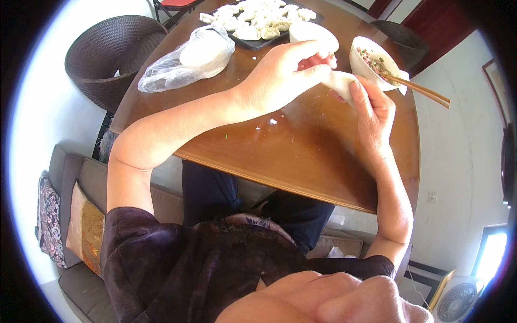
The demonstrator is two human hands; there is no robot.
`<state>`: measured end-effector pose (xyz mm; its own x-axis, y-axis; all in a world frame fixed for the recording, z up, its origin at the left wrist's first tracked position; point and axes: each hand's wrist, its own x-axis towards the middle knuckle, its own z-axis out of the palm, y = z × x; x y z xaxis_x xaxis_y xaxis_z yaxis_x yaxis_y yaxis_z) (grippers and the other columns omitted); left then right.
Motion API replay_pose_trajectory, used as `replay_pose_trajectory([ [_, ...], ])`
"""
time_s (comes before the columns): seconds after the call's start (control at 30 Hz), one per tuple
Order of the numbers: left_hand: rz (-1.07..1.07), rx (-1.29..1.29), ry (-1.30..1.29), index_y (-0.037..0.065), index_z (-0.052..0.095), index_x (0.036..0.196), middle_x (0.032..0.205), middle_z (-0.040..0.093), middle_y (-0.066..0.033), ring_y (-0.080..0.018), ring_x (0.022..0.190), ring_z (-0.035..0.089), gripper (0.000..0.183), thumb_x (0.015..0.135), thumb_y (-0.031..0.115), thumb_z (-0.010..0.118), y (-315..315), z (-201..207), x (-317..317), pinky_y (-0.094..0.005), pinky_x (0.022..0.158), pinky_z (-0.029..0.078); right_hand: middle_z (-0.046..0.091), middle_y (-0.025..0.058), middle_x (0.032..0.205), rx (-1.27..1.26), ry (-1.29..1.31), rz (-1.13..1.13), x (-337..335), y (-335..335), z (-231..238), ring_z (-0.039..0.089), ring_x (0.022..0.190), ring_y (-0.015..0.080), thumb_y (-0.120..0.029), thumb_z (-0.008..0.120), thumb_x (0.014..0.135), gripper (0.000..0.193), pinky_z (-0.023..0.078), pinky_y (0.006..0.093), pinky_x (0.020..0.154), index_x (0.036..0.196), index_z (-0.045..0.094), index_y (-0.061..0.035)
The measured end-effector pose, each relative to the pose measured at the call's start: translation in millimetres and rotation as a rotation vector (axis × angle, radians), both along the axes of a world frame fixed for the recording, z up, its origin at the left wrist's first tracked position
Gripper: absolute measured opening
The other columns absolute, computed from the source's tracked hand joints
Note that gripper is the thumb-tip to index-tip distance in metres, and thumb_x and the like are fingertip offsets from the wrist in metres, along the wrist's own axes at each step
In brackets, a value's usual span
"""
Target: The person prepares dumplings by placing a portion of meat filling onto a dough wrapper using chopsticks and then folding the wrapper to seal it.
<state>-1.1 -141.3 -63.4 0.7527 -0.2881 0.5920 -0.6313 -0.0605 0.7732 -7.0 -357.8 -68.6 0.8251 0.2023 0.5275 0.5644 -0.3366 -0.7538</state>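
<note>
Above the far right part of the table, both hands hold a pale dumpling wrapper [341,86] between them. My left hand [288,72] pinches its left edge, fingers curled. At the other edge, my right hand [376,110] has its thumb on top and fingers bent round behind. Whether filling lies inside the wrapper cannot be seen. Just beyond the hands stands a white bowl of meat filling with green bits [377,63], a pair of chopsticks [425,92] leaning over its rim. Another white bowl [315,35] sits behind my left hand, its contents hidden.
A dark tray [253,44] bears several shaped dumplings at the far side. Left of it lies a clear plastic bag [186,62] with a white lump inside. White crumbs [273,121] dot the brown wooden table [301,156]. A dark woven chair [110,56] stands beyond the left edge.
</note>
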Motion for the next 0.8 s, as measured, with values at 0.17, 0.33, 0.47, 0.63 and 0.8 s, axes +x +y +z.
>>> replay_pose_trajectory([
  [0.17,0.016,0.053,-0.054,-0.001,0.061,0.104,0.094,0.066,-0.0081,-0.0137,0.088,0.061,0.018,0.093,0.013,0.065,-4,2,-6,-0.0278,0.083,0.051,0.070,0.0073,0.085,-0.028,0.001,0.009,-2,2,2,0.061,0.077,0.0107,-0.018,0.061,0.097,0.023,0.049,0.0254,0.073,0.105,0.070,0.0011],
  [0.33,-0.093,0.084,0.079,-0.001,0.062,0.102,0.092,0.065,-0.0082,-0.0133,0.085,0.061,0.018,0.093,0.014,0.066,-1,-3,-1,-0.0267,0.080,0.052,0.070,0.0075,0.085,-0.112,-0.075,0.041,-8,6,6,0.061,0.077,0.0102,-0.016,0.062,0.096,0.020,0.049,0.0255,0.073,0.105,0.070,0.0004],
  [0.47,-0.095,0.123,0.096,0.003,0.062,0.103,0.094,0.062,-0.0041,-0.0107,0.088,0.059,0.014,0.094,0.014,0.065,2,-4,1,-0.0245,0.081,0.050,0.071,0.0084,0.091,-0.211,-0.138,0.022,-5,5,10,0.064,0.080,0.0154,-0.014,0.065,0.093,0.017,0.051,0.0272,0.076,0.103,0.071,-0.0024],
  [0.63,-0.129,0.015,0.086,0.002,0.059,0.110,0.098,0.064,-0.0073,-0.0124,0.090,0.061,0.023,0.091,0.013,0.068,-6,-10,2,-0.0270,0.083,0.051,0.069,0.0094,0.109,-0.184,-0.245,0.056,0,6,6,0.065,0.098,0.0210,-0.014,0.067,0.091,0.015,0.051,0.0311,0.085,0.100,0.073,-0.0037],
  [0.8,-0.302,-0.050,0.254,0.000,0.055,0.116,0.100,0.064,-0.0075,-0.0134,0.091,0.061,0.030,0.091,0.009,0.068,-10,-12,-2,-0.0282,0.086,0.051,0.065,0.0112,0.119,-0.272,-0.285,0.053,1,3,2,0.061,0.108,0.0231,-0.014,0.068,0.090,0.015,0.049,0.0333,0.091,0.101,0.073,-0.0046],
])
